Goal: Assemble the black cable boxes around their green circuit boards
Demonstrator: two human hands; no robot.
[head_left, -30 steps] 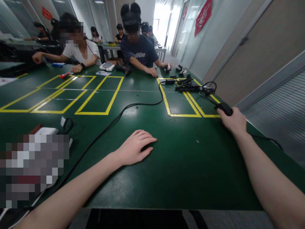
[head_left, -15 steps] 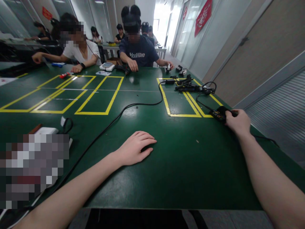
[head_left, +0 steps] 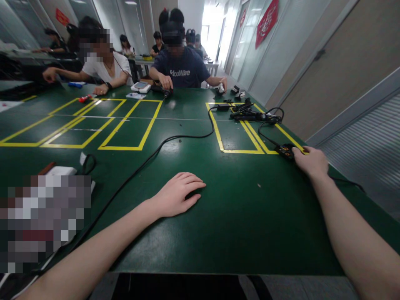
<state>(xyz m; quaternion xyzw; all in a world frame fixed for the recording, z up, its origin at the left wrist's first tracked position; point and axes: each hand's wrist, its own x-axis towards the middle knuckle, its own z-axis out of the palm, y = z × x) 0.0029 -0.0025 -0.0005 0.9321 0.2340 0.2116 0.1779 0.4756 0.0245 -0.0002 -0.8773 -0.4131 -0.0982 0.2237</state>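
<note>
My left hand (head_left: 178,192) lies palm down on the green table (head_left: 218,216), fingers stretched out, holding nothing. My right hand (head_left: 310,161) reaches to the table's right edge and its fingers touch a small black box with orange marks (head_left: 285,150) on a black cable. The fingers are curled over the box's near end; the grip itself is partly hidden. A second black cable (head_left: 162,143) runs across the table from the left front to a black adapter (head_left: 223,107).
Yellow tape rectangles (head_left: 125,125) mark the tabletop. A pile of black tools and cables (head_left: 250,113) lies at the right rear. A white box (head_left: 61,171) sits at the left. Two people sit across the table, others behind them.
My right hand has uncovered the black box and slid back a little toward me; the box now lies flat with orange marks showing. The person opposite moved a hand to a tool.
</note>
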